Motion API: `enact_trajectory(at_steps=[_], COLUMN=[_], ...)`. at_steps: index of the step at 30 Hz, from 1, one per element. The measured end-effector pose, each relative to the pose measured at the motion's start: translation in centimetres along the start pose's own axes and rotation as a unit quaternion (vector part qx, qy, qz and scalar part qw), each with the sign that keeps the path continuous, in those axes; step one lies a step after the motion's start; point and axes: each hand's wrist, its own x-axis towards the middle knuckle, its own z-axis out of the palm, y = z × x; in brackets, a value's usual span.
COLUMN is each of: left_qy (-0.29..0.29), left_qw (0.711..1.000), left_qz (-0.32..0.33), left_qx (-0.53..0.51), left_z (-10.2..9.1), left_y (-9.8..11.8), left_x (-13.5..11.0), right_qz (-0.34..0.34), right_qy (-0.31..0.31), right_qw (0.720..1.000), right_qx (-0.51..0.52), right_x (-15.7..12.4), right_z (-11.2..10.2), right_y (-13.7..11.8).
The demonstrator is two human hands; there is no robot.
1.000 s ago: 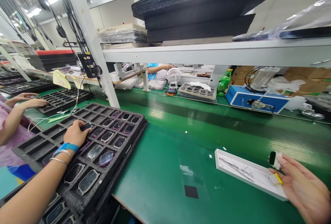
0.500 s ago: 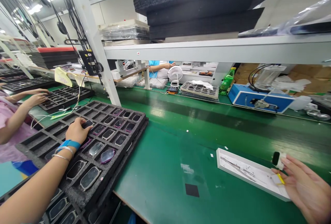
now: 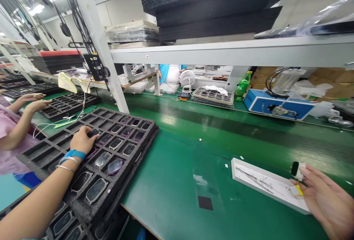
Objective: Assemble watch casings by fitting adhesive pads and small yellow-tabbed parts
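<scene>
My left hand [image 3: 81, 141] rests on a black foam tray [image 3: 33, 162] and grips a small dark oval part [image 3: 93, 133] against a slot. Rounded rectangular glass-faced parts [image 3: 103, 159], some with purple film, lie in the slots around it. My right hand [image 3: 326, 199] is over the end of a white tray [image 3: 265, 184]. Its fingers pinch a small white piece with a black end [image 3: 296, 170], and a yellow strip [image 3: 299, 190] shows near the thumb.
A co-worker's hands [image 3: 34, 101] in pink sleeves reach over another foam tray [image 3: 69, 106] at the left. The green bench holds a black square [image 3: 205, 203] and clear film [image 3: 206, 181]. A white post [image 3: 110, 70] and a shelf [image 3: 235, 51] stand ahead.
My hands have stayed almost still, with the right hand settling slightly lower. The co-worker's hands have shifted a little at the left, and the view has barely moved.
</scene>
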Motion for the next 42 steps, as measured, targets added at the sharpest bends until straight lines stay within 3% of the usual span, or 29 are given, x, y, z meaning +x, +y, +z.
enact_trajectory(at_steps=[4, 42], left_qy=[0.001, -0.01], left_qw=[1.0, 1.0], left_qz=[-0.002, -0.016], left_qx=[-0.002, -0.016], left_z=[0.04, -0.21], left_y=[-0.02, 0.26], left_x=[0.01, -0.16], right_qz=[0.057, 0.053], right_qy=[0.005, 0.004], right_qw=[0.997, 0.997], right_qx=[0.041, 0.051], right_x=[0.05, 0.42], right_z=[0.04, -0.24], right_y=[-0.04, 0.38])
